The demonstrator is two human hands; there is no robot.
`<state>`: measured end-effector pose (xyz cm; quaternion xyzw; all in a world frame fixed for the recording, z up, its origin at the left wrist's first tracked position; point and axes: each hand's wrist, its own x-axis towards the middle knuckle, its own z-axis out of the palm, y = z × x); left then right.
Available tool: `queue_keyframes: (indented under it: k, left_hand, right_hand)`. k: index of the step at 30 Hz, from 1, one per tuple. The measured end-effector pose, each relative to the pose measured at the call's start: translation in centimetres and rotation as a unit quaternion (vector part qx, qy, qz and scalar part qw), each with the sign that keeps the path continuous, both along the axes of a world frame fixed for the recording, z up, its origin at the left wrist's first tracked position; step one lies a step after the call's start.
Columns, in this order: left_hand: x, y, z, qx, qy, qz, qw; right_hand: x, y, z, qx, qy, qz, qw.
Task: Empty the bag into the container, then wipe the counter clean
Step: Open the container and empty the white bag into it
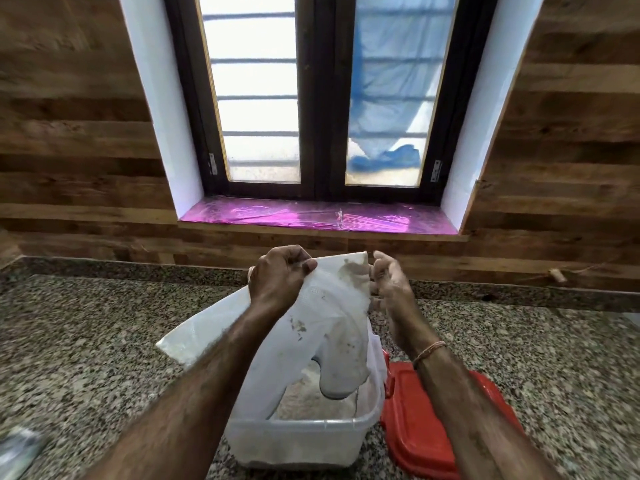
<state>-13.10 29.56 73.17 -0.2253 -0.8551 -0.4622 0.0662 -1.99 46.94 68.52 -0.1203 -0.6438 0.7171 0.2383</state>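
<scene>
A white plastic bag (332,320), dusted with pale flour-like powder, hangs upside down over a clear plastic container (298,441) at the counter's front centre. My left hand (278,277) grips the bag's upper left corner in a fist. My right hand (388,285) is at the bag's right edge with its fingers loosely curled; its hold on the bag is unclear. The bag's open end droops inside the container, which holds a layer of pale powder.
A red lid (419,420) lies right of the container on the speckled granite counter (86,341). A white flat sheet or board (204,330) lies behind the container on the left. A crumpled object (17,448) sits at the front left edge. Wood-panelled wall and a window stand behind.
</scene>
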Motion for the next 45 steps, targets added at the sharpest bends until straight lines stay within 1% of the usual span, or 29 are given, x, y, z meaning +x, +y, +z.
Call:
queue_keyframes:
  k: [3,5,7,9,12,17,19,22,25,27,31,33,35,40,45]
  left_hand:
    - [-0.5,-0.2,-0.6,0.054,-0.031,-0.001,0.998]
    - [-1.0,-0.5,-0.9,0.078,-0.047,-0.01,0.996]
    - [-1.4,-0.6,-1.0,0.099,-0.061,-0.026,0.993]
    - [-1.5,-0.6,-1.0,0.082,-0.053,-0.04,0.994]
    - [-1.1,0.0,-0.5,0.011,-0.016,-0.054,0.998]
    - [1.0,2.5,1.7,-0.055,0.035,-0.115,0.991]
    - [1.1,3.5,2.0,-0.06,0.047,-0.103,0.992]
    - [0.7,3.7,1.5,0.004,0.01,-0.06,0.998]
    - [0.7,2.9,0.5,0.057,-0.019,-0.045,0.997]
    - [0.3,2.2,0.4,0.08,-0.03,-0.066,0.994]
    - [-1.2,1.1,1.2,0.137,-0.042,-0.079,0.987]
    - [-1.3,0.9,1.3,0.142,-0.045,-0.087,0.985]
    - [-1.1,0.9,1.0,0.138,-0.05,-0.098,0.984]
    - [-0.7,0.2,0.2,0.18,-0.083,-0.112,0.974]
    - [-1.3,-0.2,0.2,0.197,-0.091,-0.078,0.973]
  right_hand:
    - [0.9,0.3,-0.7,0.028,-0.02,0.11,0.993]
    - [1.6,0.2,-1.7,0.01,-0.049,0.169,0.984]
    - [2.1,0.1,-2.6,-0.02,-0.048,0.192,0.98]
    - [2.2,-0.3,-3.1,-0.04,-0.029,0.172,0.984]
    - [1.9,-1.2,-2.9,-0.051,0.004,0.132,0.99]
    - [1.1,-2.3,-2.7,-0.015,0.042,0.1,0.994]
    - [0.8,-2.4,-2.8,-0.01,0.05,0.079,0.996]
    - [0.7,-2.2,-3.1,0.0,0.055,0.043,0.998]
    - [1.1,-2.3,-3.4,0.024,0.031,0.035,0.999]
    - [2.2,-2.3,-3.6,0.031,-0.005,0.062,0.998]
    - [4.5,-1.5,-3.4,-0.008,-0.067,0.154,0.986]
    - [4.6,-1.7,-2.8,0.016,-0.091,0.179,0.979]
    - [4.1,-2.5,-2.4,0.046,-0.118,0.179,0.976]
    - [3.8,-4.0,-2.5,0.088,-0.145,0.133,0.976]
    - [3.6,-3.6,-4.2,0.122,-0.112,0.042,0.985]
